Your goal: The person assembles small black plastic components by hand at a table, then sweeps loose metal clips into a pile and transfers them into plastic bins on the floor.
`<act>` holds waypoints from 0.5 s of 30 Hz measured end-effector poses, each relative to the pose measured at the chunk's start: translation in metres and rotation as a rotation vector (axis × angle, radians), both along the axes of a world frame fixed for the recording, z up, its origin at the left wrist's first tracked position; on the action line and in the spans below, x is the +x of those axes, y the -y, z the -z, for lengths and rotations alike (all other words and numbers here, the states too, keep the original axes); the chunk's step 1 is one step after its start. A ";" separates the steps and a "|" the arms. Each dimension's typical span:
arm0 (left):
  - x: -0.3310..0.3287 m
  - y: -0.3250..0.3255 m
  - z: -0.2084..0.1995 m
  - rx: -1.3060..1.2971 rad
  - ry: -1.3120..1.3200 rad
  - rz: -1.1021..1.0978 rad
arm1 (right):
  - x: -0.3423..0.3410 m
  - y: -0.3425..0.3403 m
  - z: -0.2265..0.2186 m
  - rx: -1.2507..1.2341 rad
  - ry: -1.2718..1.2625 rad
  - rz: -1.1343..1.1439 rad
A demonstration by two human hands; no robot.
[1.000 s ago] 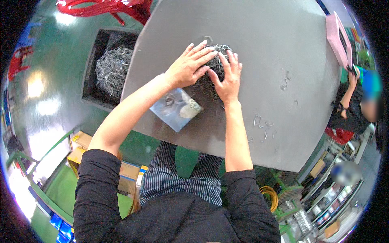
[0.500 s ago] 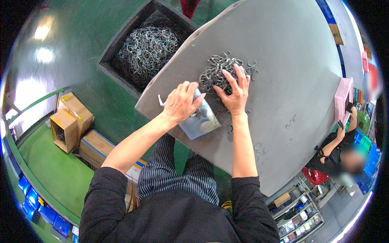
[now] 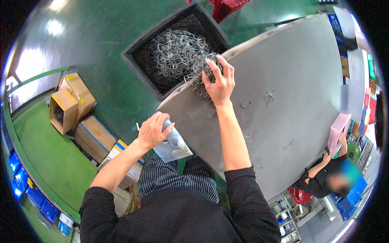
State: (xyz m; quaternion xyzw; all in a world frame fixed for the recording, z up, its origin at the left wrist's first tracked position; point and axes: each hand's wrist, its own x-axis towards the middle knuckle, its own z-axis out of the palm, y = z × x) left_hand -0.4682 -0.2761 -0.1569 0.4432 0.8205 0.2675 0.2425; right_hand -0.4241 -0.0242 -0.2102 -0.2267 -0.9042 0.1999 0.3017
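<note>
My left hand is closed on the top of a bluish see-through plastic bag, which hangs at the table's near left edge. Pale shapes show inside the bag. My right hand, fingers apart and curved, presses against a small heap of S-shaped metal hooks at the table's left edge. Part of that heap lies under the palm, hidden. Just beyond the edge, a dark square bin holds a large tangle of similar metal hooks.
Several loose hooks lie scattered on the grey table. Cardboard boxes stand on the left beside a green surface. A red object is beyond the bin. At right, a co-worker handles a pink basket.
My right hand has moved left and away from me, bringing the hook heap from the table's middle to the edge by the bin. The left hand and bag have moved left and nearer me.
</note>
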 end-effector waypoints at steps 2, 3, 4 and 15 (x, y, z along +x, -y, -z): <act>-0.005 0.012 -0.005 0.005 0.012 -0.032 | -0.026 -0.002 0.001 -0.045 -0.003 -0.020; -0.007 0.017 -0.008 -0.002 0.029 -0.048 | -0.040 -0.003 0.000 -0.067 -0.012 -0.010; -0.008 0.023 -0.010 -0.009 0.037 -0.071 | -0.053 -0.006 0.000 -0.092 -0.005 -0.008; -0.006 0.074 -0.031 -0.093 0.104 -0.232 | -0.147 -0.047 0.040 -0.214 0.326 -0.063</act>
